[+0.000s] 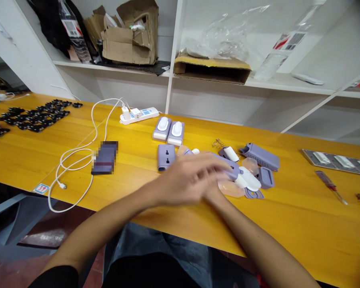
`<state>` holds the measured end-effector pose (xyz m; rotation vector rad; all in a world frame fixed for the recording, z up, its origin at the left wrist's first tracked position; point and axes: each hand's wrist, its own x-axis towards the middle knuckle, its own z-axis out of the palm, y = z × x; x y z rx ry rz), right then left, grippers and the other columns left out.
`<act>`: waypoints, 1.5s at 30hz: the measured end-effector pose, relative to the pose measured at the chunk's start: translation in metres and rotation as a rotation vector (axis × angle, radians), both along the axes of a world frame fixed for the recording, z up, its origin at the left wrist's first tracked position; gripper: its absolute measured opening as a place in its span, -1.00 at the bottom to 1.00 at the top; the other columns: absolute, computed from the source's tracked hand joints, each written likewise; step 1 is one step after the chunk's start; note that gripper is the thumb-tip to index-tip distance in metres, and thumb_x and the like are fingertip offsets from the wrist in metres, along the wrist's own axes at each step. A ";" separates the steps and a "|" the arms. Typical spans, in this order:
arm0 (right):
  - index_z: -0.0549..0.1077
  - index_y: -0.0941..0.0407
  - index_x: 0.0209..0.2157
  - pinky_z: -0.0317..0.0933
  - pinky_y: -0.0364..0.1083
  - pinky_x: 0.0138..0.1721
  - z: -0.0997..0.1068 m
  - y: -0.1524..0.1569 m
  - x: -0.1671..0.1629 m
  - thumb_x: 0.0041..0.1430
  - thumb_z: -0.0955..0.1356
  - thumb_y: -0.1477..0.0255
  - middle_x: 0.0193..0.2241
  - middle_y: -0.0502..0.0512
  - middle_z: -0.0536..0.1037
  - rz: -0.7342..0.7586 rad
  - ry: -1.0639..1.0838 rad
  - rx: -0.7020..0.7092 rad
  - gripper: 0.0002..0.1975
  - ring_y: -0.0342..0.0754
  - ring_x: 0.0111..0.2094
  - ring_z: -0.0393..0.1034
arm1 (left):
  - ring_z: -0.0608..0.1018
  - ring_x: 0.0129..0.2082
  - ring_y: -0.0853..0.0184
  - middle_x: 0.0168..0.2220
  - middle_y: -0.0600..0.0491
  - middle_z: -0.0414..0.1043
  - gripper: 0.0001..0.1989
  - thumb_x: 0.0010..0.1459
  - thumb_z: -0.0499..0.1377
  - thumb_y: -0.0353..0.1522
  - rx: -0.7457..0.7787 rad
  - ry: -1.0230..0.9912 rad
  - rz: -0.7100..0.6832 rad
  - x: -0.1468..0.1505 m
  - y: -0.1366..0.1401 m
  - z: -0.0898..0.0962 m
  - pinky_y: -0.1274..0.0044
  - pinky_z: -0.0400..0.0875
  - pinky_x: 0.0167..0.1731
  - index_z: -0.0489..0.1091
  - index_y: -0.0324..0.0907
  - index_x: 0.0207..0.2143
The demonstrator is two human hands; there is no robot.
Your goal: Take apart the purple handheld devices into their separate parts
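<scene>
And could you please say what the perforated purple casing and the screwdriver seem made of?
Perforated purple casing: probably matte plastic, from its even colour and soft sheen. Screwdriver: shaft likely shiny metal, being silvery; handle perhaps smooth plastic, dark and reddish.

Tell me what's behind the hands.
A slotted purple block and two purple-and-white units show beyond the hands; whatever they directly cover cannot be seen.
</scene>
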<state>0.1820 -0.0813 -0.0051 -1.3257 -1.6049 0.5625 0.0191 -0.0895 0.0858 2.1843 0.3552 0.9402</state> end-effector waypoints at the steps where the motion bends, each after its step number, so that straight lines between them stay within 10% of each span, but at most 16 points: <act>1: 0.39 0.03 -0.57 0.13 -0.07 -0.51 0.001 0.000 0.000 0.37 0.37 0.22 -0.65 -0.03 0.40 -0.006 -0.011 0.019 -0.59 -0.09 -0.59 0.25 | 0.62 0.21 0.06 0.15 -0.19 0.65 -0.60 0.59 0.10 -0.11 0.124 -0.024 0.175 -0.001 0.027 -0.004 0.16 0.49 0.33 0.57 -0.16 0.15; 3: 0.40 0.04 -0.56 0.12 -0.08 -0.49 0.003 -0.002 -0.002 0.34 0.37 0.26 -0.65 -0.04 0.42 -0.024 0.003 0.034 -0.63 -0.11 -0.59 0.24 | 0.52 0.35 -0.06 0.29 -0.29 0.56 -0.52 0.57 0.10 -0.07 0.215 0.071 0.366 -0.002 0.063 -0.018 0.05 0.35 0.42 0.53 -0.23 0.23; 9: 0.34 0.04 -0.56 0.03 -0.09 -0.47 0.006 -0.006 -0.006 0.32 0.35 0.34 -0.65 -0.07 0.36 -0.057 -0.050 0.105 -0.67 -0.14 -0.59 0.16 | 0.68 0.11 0.05 0.09 -0.15 0.69 -0.38 0.61 -0.10 0.06 -0.141 0.219 0.303 0.000 0.071 -0.059 0.25 0.51 0.18 0.51 -0.15 0.22; 28: 0.39 0.02 -0.40 0.09 -0.04 -0.46 0.002 -0.007 -0.007 0.50 0.31 0.59 -0.57 -0.02 0.47 -0.055 -0.601 0.755 -0.67 -0.10 -0.56 0.33 | 0.46 -0.33 0.28 -0.36 0.10 0.45 -0.55 0.61 -0.03 -0.02 -0.216 0.098 0.352 0.000 0.054 -0.049 0.40 0.25 -0.22 0.36 -0.10 -0.26; 37: 0.61 0.08 -0.16 0.16 -0.03 -0.45 0.012 -0.012 -0.008 0.56 0.33 0.47 -0.52 0.05 0.59 -0.078 -0.569 0.618 -0.80 -0.09 -0.53 0.43 | 0.35 -0.46 0.38 -0.52 0.12 0.28 -0.30 0.45 0.03 0.26 -0.532 -0.151 0.451 0.004 0.062 -0.042 0.49 0.22 -0.44 0.21 -0.11 -0.47; 45: 0.61 0.05 -0.16 0.23 -0.08 -0.56 0.016 -0.007 -0.008 0.49 0.42 0.08 -0.47 0.00 0.58 -0.069 0.321 0.133 -0.68 -0.11 -0.58 0.36 | 0.34 -0.69 0.43 -0.62 0.11 0.32 -0.19 0.28 0.04 0.45 -0.831 -0.313 0.523 -0.001 0.080 -0.045 0.56 0.05 -0.72 0.32 -0.10 -0.43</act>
